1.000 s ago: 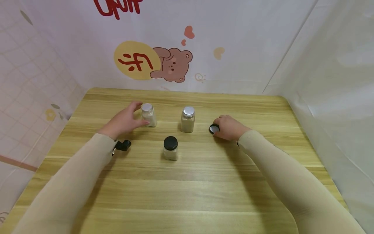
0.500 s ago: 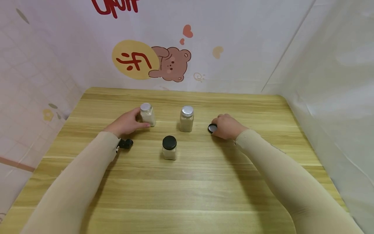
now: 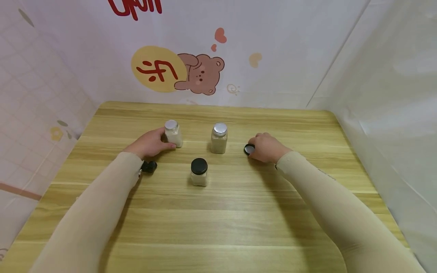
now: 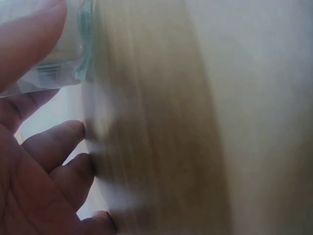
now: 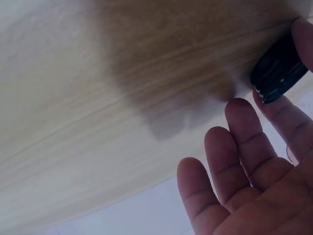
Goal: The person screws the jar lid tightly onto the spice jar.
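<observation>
On the left, my left hand [image 3: 152, 144] holds a square glass jar [image 3: 175, 137] with pale contents and a whitish top. In the left wrist view the thumb [image 4: 29, 41] lies across the clear glass jar [image 4: 73, 68], and the other fingers are bent behind and below it. To the right, my right hand [image 3: 268, 148] pinches a black lid [image 3: 249, 149] whose white inside faces up. The right wrist view has this lid [image 5: 279, 71] between thumb and index finger, low over the wood, while the remaining fingers extend beside it.
A silver-lidded glass jar [image 3: 219, 142] stands between the hands. Nearer the person is a black-lidded jar [image 3: 199, 176]. All rest on a wooden table [image 3: 218, 227] backed by a white printed curtain [image 3: 280, 45].
My left hand has closed from spread fingers around the left jar, its thumb and fingers now against the glass. The right hand keeps pinching the lid in the same spot.
</observation>
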The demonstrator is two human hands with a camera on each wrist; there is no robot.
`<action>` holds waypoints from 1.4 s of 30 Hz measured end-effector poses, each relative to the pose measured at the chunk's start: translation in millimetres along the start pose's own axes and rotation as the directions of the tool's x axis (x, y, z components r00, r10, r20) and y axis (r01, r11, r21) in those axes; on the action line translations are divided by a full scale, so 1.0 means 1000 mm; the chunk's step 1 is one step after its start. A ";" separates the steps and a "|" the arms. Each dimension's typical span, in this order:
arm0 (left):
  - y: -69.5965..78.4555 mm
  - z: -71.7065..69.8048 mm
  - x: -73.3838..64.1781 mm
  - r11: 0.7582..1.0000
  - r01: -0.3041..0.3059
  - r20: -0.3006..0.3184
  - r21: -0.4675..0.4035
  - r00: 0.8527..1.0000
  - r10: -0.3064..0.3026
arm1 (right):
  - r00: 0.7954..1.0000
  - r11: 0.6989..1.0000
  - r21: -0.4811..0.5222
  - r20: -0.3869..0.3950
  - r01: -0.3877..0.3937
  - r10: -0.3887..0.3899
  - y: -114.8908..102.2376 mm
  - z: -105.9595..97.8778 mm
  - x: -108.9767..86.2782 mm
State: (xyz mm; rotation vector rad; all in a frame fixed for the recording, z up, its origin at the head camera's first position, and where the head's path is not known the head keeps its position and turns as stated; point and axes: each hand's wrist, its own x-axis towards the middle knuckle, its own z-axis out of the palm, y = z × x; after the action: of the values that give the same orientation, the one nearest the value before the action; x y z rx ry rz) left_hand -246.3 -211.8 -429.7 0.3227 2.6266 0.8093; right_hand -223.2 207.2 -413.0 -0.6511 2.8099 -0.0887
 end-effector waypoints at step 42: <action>-0.002 0.003 0.002 0.998 0.031 -0.001 0.055 1.000 -0.031 | 0.999 0.999 0.045 -0.038 0.003 -0.001 -0.004 0.001 -0.002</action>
State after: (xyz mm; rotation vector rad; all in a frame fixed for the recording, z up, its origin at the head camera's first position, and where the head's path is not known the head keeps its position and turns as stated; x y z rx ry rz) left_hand -247.4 -211.1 -433.9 0.2961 2.6507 0.7285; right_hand -219.1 204.4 -413.2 -0.6484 2.8353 -0.1655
